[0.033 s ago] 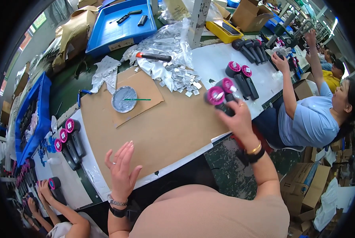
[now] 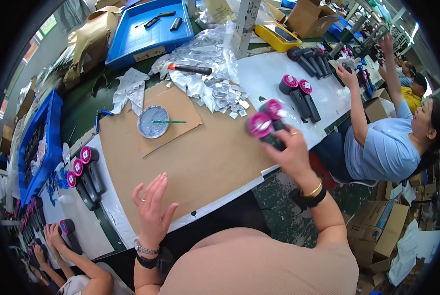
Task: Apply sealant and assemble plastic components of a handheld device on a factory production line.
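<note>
Overall, a green bench (image 2: 84,115) is carrying a large, flat brown sheet (image 2: 205,162). Beyond the sheet, a shallow blue plastic tray (image 2: 153,37) is sitting, while crumpled clear plastic (image 2: 195,51) is spreading along its far edge. A smaller brown cardboard piece (image 2: 185,109) is lying on its far left part. Above its near left edge, the left hand (image 2: 153,206) is spreading its fingers, its grip released. Over its right edge, the right hand's (image 2: 296,152) grip is grasping two black-handled devices with round magenta ends (image 2: 261,125). Three similar devices (image 2: 86,186) are lying left of the sheet, two more (image 2: 299,104) right of it. A round grey dish (image 2: 153,132) is resting on its far left part, and small silvery squares (image 2: 225,101) are scattering along its far edge.
</note>
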Tool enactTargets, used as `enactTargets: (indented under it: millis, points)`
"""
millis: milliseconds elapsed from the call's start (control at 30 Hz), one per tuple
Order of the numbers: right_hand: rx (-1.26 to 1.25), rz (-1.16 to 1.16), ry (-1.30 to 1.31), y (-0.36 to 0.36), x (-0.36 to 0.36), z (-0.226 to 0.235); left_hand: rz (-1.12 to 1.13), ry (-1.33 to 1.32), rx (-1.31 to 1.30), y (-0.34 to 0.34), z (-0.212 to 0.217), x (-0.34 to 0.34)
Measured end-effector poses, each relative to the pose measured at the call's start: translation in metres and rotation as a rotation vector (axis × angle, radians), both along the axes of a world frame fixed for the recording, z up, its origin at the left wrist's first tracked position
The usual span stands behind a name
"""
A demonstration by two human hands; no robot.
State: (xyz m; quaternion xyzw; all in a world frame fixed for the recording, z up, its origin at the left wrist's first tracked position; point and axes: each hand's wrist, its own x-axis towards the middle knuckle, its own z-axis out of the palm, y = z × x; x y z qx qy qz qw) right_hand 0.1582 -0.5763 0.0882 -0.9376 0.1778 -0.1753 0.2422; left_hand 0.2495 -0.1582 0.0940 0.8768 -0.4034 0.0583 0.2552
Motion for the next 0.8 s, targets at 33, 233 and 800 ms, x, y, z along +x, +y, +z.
enactTargets:
  millis: [33,233,800]
  points:
    - [-0.027,0.087,-0.056,0.025,-0.004,0.0,0.004,0.075,-0.069,-0.005,-0.002,-0.002]
    - [-0.037,0.465,-0.034,0.144,0.018,-0.012,0.103,0.282,-0.287,-0.04,-0.002,-0.009]
    - [-0.34,-0.157,-0.26,-0.104,0.03,-0.007,0.281,-0.016,-0.07,-0.034,-0.02,0.005]
